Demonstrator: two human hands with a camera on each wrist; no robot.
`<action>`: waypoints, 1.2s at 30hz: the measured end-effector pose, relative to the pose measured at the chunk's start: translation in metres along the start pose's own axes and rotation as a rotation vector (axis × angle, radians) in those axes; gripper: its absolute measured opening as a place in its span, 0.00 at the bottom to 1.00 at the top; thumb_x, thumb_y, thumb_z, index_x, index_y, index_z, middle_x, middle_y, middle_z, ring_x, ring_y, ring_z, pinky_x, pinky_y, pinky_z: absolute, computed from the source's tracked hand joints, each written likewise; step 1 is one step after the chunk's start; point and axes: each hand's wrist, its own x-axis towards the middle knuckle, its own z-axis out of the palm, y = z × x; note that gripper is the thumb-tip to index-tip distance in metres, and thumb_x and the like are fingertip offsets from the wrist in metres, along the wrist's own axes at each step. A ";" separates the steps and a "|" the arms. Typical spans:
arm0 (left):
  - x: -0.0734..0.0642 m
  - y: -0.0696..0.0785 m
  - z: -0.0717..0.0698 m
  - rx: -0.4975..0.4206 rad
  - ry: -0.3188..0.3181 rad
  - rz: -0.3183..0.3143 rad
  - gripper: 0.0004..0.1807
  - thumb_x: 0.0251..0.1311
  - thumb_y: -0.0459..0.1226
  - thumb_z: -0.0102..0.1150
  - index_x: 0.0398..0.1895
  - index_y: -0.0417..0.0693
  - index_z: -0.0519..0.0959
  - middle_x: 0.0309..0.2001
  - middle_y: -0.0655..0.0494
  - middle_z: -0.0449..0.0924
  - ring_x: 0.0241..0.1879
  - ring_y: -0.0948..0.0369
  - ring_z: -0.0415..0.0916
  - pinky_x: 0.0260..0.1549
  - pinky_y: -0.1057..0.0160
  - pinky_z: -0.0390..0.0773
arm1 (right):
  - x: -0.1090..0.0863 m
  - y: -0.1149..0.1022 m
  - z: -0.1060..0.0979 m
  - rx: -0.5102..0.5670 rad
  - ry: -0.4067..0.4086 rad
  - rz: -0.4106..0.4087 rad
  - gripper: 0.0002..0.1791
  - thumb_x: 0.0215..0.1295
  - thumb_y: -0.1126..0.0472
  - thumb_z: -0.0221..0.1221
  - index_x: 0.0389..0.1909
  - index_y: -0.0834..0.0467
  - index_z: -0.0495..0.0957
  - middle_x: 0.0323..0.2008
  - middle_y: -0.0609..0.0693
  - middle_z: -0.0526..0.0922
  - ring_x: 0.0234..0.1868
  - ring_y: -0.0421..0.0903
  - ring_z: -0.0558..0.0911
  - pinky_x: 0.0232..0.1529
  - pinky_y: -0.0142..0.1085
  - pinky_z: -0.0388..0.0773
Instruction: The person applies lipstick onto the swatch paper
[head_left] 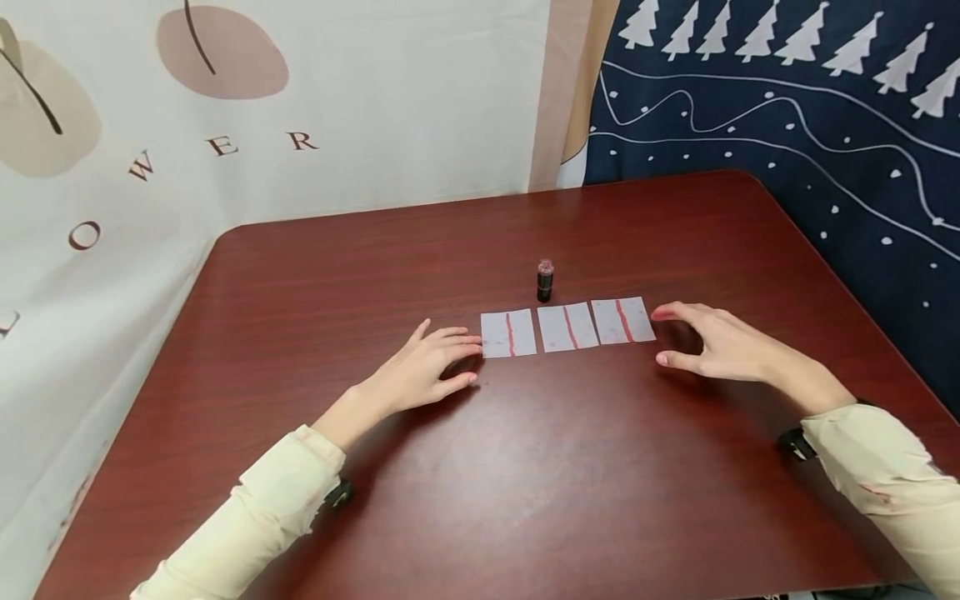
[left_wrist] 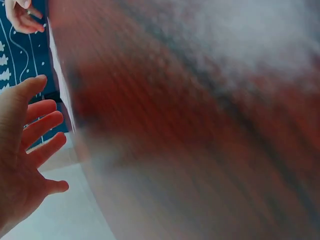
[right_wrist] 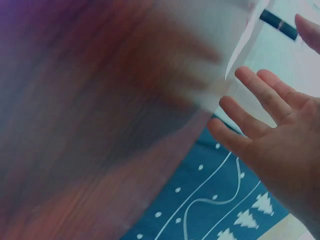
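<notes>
Three white paper pieces lie in a row, each with a red line down it: a left paper (head_left: 495, 335), a middle paper (head_left: 555, 329) and a right paper (head_left: 609, 322). Behind the middle one stands a small black lipstick-like tube (head_left: 544, 283) with a clear pinkish top. My left hand (head_left: 423, 367) is beside the row, fingers spread and fingertips right at the left paper's edge. On the other side, my right hand (head_left: 723, 342) has thumb and fingers apart, just right of the right paper, holding nothing. Reddish colour shows on its fingertip.
All of this is on a dark red-brown wooden table (head_left: 315, 275). A white cloth (head_left: 420, 100) with printed letters hangs behind and to the left. At the right hangs a navy cloth (head_left: 750, 108) with white trees. Dark bands circle both wrists.
</notes>
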 end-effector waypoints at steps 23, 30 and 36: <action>0.017 -0.002 0.004 -0.004 0.130 0.049 0.13 0.61 0.38 0.56 0.47 0.45 0.82 0.48 0.56 0.80 0.60 0.58 0.66 0.56 0.42 0.57 | 0.011 0.002 0.000 0.009 -0.006 0.025 0.32 0.59 0.45 0.59 0.59 0.59 0.69 0.54 0.58 0.74 0.55 0.56 0.70 0.52 0.55 0.65; 0.054 0.026 0.001 0.048 0.081 0.133 0.14 0.63 0.41 0.53 0.48 0.48 0.82 0.49 0.60 0.80 0.60 0.60 0.65 0.57 0.45 0.55 | 0.012 0.002 -0.011 0.025 0.025 0.055 0.29 0.61 0.46 0.58 0.58 0.59 0.71 0.54 0.58 0.74 0.53 0.56 0.71 0.50 0.56 0.66; 0.077 0.040 0.019 0.103 -0.060 0.172 0.18 0.66 0.47 0.49 0.52 0.51 0.80 0.53 0.62 0.77 0.63 0.59 0.61 0.57 0.44 0.54 | 0.017 0.002 -0.003 -0.003 -0.017 0.038 0.29 0.61 0.43 0.57 0.56 0.59 0.72 0.52 0.59 0.75 0.51 0.56 0.73 0.50 0.54 0.68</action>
